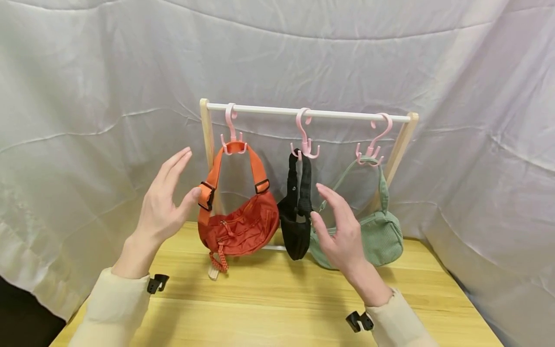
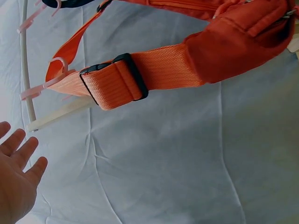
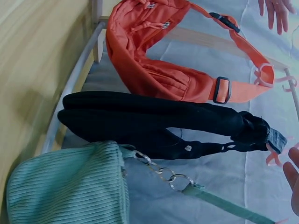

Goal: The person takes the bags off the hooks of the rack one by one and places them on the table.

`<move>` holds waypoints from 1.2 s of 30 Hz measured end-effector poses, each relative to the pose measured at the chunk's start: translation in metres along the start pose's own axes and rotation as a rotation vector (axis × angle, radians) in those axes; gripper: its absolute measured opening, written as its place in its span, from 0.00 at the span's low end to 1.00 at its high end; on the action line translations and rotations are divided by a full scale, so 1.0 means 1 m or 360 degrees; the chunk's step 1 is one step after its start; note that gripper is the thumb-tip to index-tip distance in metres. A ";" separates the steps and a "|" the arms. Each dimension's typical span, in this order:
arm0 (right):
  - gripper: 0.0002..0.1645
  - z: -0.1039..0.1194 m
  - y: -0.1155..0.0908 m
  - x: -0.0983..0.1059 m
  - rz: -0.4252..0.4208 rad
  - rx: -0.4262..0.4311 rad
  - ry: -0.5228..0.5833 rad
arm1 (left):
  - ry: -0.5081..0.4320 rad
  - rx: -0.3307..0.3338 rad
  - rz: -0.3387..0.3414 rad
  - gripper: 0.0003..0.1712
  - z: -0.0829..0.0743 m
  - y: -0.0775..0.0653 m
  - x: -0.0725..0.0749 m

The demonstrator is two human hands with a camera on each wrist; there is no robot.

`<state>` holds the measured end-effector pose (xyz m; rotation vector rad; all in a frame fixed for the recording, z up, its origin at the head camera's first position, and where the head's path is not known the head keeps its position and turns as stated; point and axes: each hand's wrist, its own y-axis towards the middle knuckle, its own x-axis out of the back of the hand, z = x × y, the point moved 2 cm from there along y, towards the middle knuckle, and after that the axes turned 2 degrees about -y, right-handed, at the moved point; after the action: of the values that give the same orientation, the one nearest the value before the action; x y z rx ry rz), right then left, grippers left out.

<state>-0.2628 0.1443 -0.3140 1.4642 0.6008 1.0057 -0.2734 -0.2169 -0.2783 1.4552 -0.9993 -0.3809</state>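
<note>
Three bags hang side by side from pink hooks. On the left is a red-orange crossbody bag (image 1: 243,226) with an orange webbing strap and black buckles. A black bag (image 1: 295,226) with a narrow strap hangs in the middle, seen edge-on. The green corduroy shoulder bag (image 1: 381,238) is on the right, its strap joined by a metal chain (image 3: 163,171). My left hand (image 1: 162,202), fingers extended, is raised beside the orange strap and holds nothing. My right hand (image 1: 340,231), also with extended fingers, is in front of the black and green bags, overlapping the green one in the head view.
The rack has a white top rail (image 1: 269,111) and wooden side posts (image 1: 401,149), standing on a wooden table (image 1: 260,308). Three pink hooks, one of them the middle hook (image 1: 303,132), hang on the rail. Grey cloth (image 1: 277,58) drapes behind and at both sides.
</note>
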 end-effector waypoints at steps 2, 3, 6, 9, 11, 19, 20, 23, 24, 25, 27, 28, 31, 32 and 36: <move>0.28 0.000 0.003 -0.002 0.0027 -0.0023 0.0007 | -0.0025 0.0006 0.0011 0.46 0.001 0.005 0.000; 0.28 0.000 0.004 -0.003 0.0038 -0.0034 0.0007 | -0.0032 0.0009 0.0019 0.45 0.002 0.007 -0.001; 0.28 -0.001 0.008 -0.007 0.0067 -0.0050 0.0013 | -0.0058 0.0024 0.0041 0.45 0.003 0.014 -0.002; 0.28 -0.001 0.013 -0.011 0.0094 -0.0055 0.0020 | -0.0056 0.0037 0.0080 0.45 0.003 0.021 -0.004; 0.28 -0.001 0.016 -0.013 0.0113 -0.0061 0.0026 | -0.0051 0.0036 0.0102 0.46 0.003 0.025 -0.005; 0.29 0.003 0.029 -0.021 0.0185 -0.0079 0.0069 | -0.0030 -0.0013 0.0168 0.46 0.003 0.044 -0.007; 0.29 0.003 0.030 -0.022 0.0200 -0.0084 0.0080 | -0.0031 -0.0017 0.0174 0.46 0.003 0.047 -0.007; 0.30 0.005 0.034 -0.026 0.0244 -0.0104 0.0102 | -0.0022 -0.0023 0.0195 0.46 0.005 0.054 -0.007; 0.30 0.005 0.036 -0.027 0.0258 -0.0110 0.0106 | -0.0019 -0.0023 0.0199 0.46 0.005 0.056 -0.007; 0.30 0.006 0.037 -0.029 0.0274 -0.0113 0.0102 | -0.0013 -0.0025 0.0202 0.47 0.006 0.058 -0.007; 0.31 0.006 0.041 -0.032 0.0311 -0.0118 0.0087 | 0.0000 -0.0036 0.0204 0.47 0.007 0.062 -0.008; 0.31 0.007 0.042 -0.034 0.0326 -0.0118 0.0079 | 0.0007 -0.0047 0.0203 0.48 0.007 0.063 -0.008; 0.31 0.008 0.047 -0.039 0.0379 -0.0116 0.0022 | 0.0034 -0.0095 0.0204 0.47 0.007 0.068 -0.010; 0.30 0.008 0.049 -0.040 0.0395 -0.0112 0.0004 | 0.0042 -0.0116 0.0203 0.47 0.007 0.069 -0.010; 0.30 0.011 0.058 -0.048 0.0448 -0.0103 -0.0047 | 0.0057 -0.0197 0.0184 0.45 0.008 0.075 -0.014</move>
<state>-0.2880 0.0893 -0.2685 1.5306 0.3420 1.2073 -0.3128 -0.2005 -0.2142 1.2824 -1.0086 -0.3259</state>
